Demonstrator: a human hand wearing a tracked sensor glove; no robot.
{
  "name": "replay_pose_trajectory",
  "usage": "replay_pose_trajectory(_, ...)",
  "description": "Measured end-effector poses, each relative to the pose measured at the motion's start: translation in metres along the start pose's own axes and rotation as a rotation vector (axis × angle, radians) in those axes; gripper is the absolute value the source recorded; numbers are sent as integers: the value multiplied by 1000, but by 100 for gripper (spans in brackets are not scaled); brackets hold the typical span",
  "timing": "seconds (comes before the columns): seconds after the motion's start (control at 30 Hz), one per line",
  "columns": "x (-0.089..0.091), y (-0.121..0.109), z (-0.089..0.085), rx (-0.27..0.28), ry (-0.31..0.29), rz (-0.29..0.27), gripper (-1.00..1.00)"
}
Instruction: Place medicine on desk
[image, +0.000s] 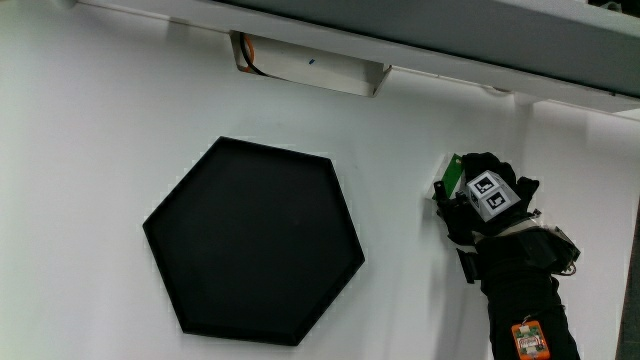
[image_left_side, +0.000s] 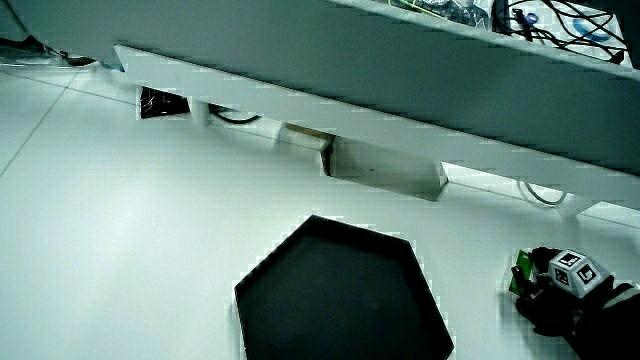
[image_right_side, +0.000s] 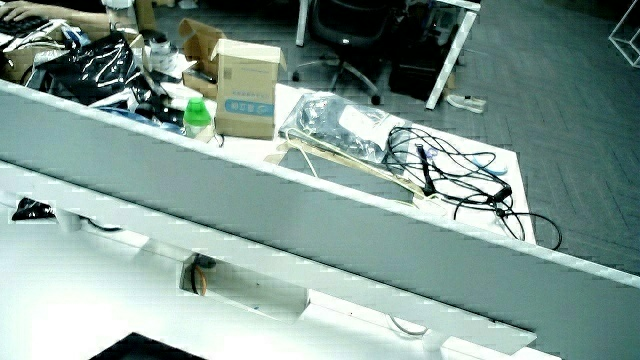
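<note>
The hand (image: 470, 205) in its black glove rests low on the white table (image: 100, 120), beside the black hexagonal tray (image: 255, 240). Its fingers are curled around a small green and white medicine box (image: 453, 175), which sticks out from the fingers on the side facing the tray. The patterned cube (image: 492, 193) sits on the back of the hand. In a side view the hand (image_left_side: 540, 290) shows at the table's near corner with a green sliver of the box (image_left_side: 521, 271) at its fingertips. Whether the box touches the table I cannot tell.
The tray (image_left_side: 340, 300) holds nothing. A low grey partition (image: 420, 30) runs along the table's edge farthest from the person, with a cable opening (image: 300, 65) under it. In a side view, boxes (image_right_side: 245, 90), a green bottle and cables lie on another desk.
</note>
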Motion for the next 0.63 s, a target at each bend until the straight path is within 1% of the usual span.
replay_pose_trajectory(0.03,0,-3,1,23,5,-3,-38)
replay_pose_trajectory(0.07,1,-4,-1,32,20,-8,-50)
replay_pose_trajectory(0.1,1,-7,0,63,39,3,-62)
replay_pose_trajectory(0.13,0,-12,3,91,47,2,-75)
replay_pose_trajectory(0.2,0,-16,-2,162,62,-12,-100)
replay_pose_trajectory(0.23,0,-22,-1,180,78,-5,-100)
replay_pose_trajectory(0.3,-2,-29,-3,113,150,38,-100)
replay_pose_trajectory(0.33,-2,-36,-4,258,100,-12,-100)
replay_pose_trajectory(0.37,-1,-39,-8,258,127,5,-100)
replay_pose_trajectory(0.4,-1,-43,-8,273,144,-8,-100)
replay_pose_trajectory(0.47,1,-52,-7,312,168,-2,-100)
replay_pose_trajectory(0.5,5,-45,-20,303,211,18,-100)
replay_pose_trajectory(0.6,1,-75,4,325,277,67,-100)
replay_pose_trajectory(0.63,-1,-82,4,346,288,65,-100)
